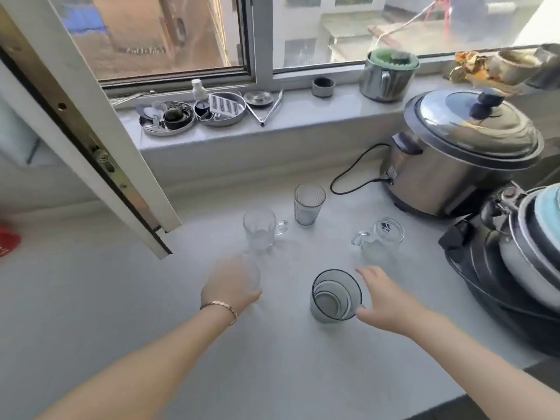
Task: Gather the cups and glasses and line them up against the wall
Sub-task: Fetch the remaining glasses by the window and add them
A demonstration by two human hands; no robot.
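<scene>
Several glasses stand on the white counter (272,359). A ribbed tumbler (309,204) is farthest back, near the low wall under the window sill. A clear mug (261,228) stands left of it, handle to the right. Another clear mug with a dark logo (382,239) sits at the right, handle to the left. A wide dark-rimmed glass (335,295) is nearest me. My left hand (230,283) is wrapped over a clear glass (254,272), mostly hidden under it. My right hand (383,298) is open, fingers spread beside the dark-rimmed glass, thumb close to its side.
An open window sash (91,131) juts over the counter at left. A steel rice cooker (460,153) with its black cord (351,174) stands at back right. Stacked pots (521,268) fill the right edge. The sill holds small dishes, tongs (268,109) and a metal pot.
</scene>
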